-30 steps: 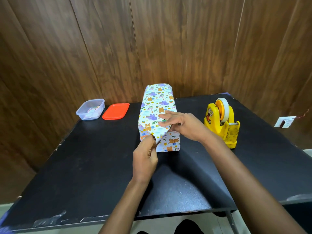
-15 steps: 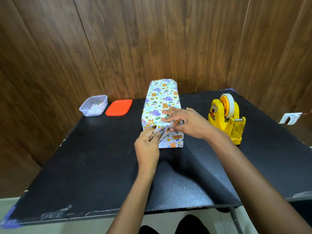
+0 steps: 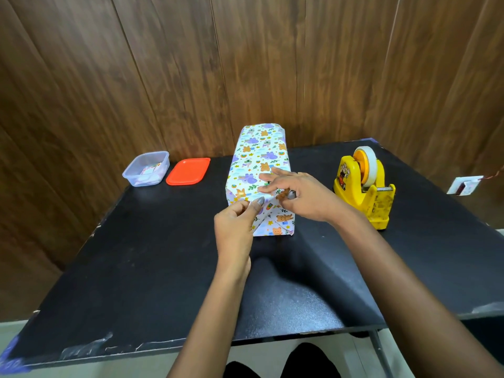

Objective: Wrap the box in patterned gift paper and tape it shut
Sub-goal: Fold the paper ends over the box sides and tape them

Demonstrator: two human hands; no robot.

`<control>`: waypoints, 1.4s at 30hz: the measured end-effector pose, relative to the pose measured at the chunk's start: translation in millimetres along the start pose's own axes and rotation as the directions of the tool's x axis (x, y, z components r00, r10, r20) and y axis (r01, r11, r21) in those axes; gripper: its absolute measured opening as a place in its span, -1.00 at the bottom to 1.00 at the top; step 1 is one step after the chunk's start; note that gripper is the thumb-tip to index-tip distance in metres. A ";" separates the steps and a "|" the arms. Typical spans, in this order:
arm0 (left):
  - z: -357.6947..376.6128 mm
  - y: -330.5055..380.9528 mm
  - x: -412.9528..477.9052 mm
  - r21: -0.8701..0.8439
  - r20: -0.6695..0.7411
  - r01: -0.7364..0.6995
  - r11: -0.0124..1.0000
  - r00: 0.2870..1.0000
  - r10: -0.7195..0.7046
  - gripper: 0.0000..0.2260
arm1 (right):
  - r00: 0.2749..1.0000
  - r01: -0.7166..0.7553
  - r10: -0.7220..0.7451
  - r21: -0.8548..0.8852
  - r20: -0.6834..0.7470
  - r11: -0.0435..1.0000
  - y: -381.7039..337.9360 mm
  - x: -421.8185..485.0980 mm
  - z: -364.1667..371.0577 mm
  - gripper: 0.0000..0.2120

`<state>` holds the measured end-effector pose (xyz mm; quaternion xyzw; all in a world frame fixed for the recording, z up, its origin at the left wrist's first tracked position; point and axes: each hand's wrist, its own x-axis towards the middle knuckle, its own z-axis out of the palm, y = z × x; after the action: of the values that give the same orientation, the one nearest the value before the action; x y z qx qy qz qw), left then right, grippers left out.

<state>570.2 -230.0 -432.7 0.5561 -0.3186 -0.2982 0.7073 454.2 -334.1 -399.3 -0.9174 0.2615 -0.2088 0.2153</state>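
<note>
Paper (image 3: 253, 148) is covering the box (image 3: 261, 170). The left hand (image 3: 236, 230) is pinching the near flap (image 3: 272, 212), the right hand (image 3: 302, 197) is pressing it open-fingered; taping is seemingly remaining.

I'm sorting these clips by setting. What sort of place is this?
Probably a small indoor work corner: a black table set against a wood-panelled wall, with a yellow tape dispenser and a paper-wrapped box on it.

The left hand (image 3: 236, 227) and right hand (image 3: 302, 197) hide how the paper (image 3: 274, 229) folds at the box's (image 3: 259, 156) near top edge. The clear tub's (image 3: 146, 169) contents are too small to tell. Both forearms are cut off below.
</note>
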 end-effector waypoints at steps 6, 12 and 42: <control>-12.6 -14.1 6.4 0.511 0.108 -0.526 0.679 0.824 0.557 -0.76 | 1.000 -0.015 0.016 0.052 -0.021 0.999 6.5 -0.5 0.2 -0.57; -31.8 -22.8 21.9 0.521 0.343 -0.825 0.220 0.438 0.831 -0.82 | 1.000 -0.018 0.021 0.096 -0.022 0.995 13.0 1.7 0.1 -0.62; -50.5 -56.1 36.3 0.624 0.293 -0.649 0.435 0.710 0.640 -0.91 | 0.903 0.278 -0.390 -0.446 -0.180 0.851 -1.0 4.1 29.2 -0.64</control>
<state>628.5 -239.5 -492.2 0.6105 -0.5965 0.1316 0.5042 472.2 -327.4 -421.6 -0.9371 0.1608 -0.3041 -0.0584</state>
